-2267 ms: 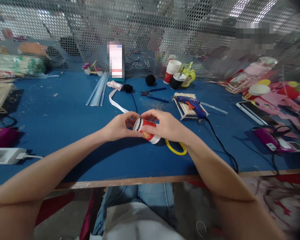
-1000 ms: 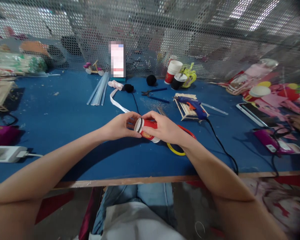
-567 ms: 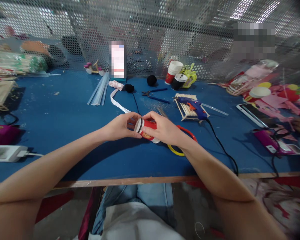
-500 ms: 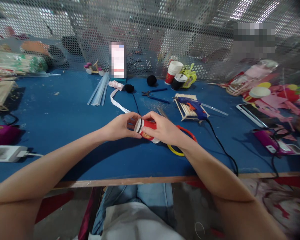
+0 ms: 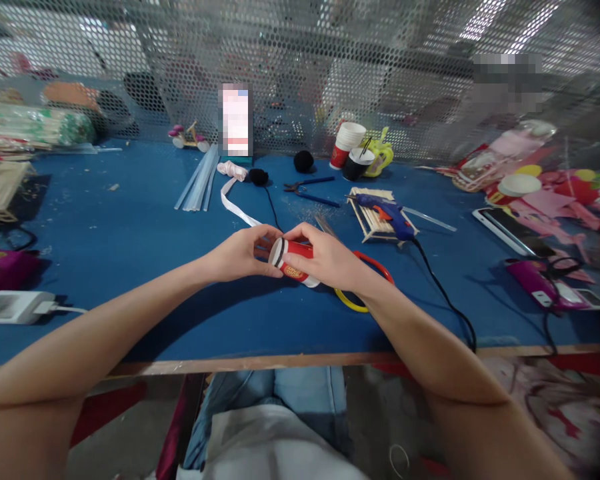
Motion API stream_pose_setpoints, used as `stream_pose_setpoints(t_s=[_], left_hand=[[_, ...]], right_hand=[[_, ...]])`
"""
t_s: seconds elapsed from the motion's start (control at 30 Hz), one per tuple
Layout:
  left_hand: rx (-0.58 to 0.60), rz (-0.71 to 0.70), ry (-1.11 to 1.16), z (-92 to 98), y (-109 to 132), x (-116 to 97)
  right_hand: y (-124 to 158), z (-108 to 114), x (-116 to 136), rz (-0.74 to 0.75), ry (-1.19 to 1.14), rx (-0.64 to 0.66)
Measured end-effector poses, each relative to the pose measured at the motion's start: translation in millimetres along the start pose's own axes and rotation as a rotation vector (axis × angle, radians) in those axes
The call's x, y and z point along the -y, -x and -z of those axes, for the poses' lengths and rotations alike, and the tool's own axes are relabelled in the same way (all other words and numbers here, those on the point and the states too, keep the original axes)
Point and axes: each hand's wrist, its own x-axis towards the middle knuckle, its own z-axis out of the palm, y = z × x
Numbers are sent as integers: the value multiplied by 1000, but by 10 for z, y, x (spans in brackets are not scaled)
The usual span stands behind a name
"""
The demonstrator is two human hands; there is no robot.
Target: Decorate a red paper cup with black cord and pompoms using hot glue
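Both hands hold a red paper cup point(image 5: 296, 269) lying on its side, a black band of yarn around it near its white left end. My left hand point(image 5: 243, 253) grips that end with thumb and fingers. Around the body of the cup wraps my right hand point(image 5: 327, 257). A black yarn strand runs from a small black yarn ball point(image 5: 259, 177) down toward the cup. Beyond the left fingers lies a white ribbon point(image 5: 236, 208). Scissors with a red and yellow handle point(image 5: 353, 303) are partly hidden under my right wrist.
A blue glue gun point(image 5: 387, 212) rests on a small stick frame point(image 5: 367, 230), its cord trailing to the table edge. Pliers point(image 5: 313, 190), another black yarn ball point(image 5: 303, 161), stacked paper cups point(image 5: 347, 143) and glue sticks point(image 5: 200, 180) lie farther back. A phone point(image 5: 513, 230) is at right.
My hands and the cup stay almost still. At the far right edge, another person's blurred hand has shifted slightly.
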Motion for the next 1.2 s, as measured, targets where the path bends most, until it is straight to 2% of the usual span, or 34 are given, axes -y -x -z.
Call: stream_pose_setpoints(t_s=[0.3, 0.47, 0.6, 0.7, 0.8, 1.0, 1.2], left_hand=[[-1, 6, -10, 12, -7, -1], [4, -17, -6, 3, -22, 32], [-55, -183, -96, 22, -10, 39], [-105, -333, -313, 45, 11, 10], [-84, -389, -491, 56, 20, -15], [-62, -365, -559, 89, 7, -10], [18, -211, -433, 121, 0, 0]], right_hand=[[6, 14, 3, -14, 7, 37], [18, 11, 21, -27, 42, 11], [4, 100, -13, -6, 42, 18], [-23, 166, -65, -14, 74, 78], [-50, 170, -111, 24, 158, 149], [-60, 87, -154, 91, 267, 100], [-41, 18, -164, 172, 361, 29]])
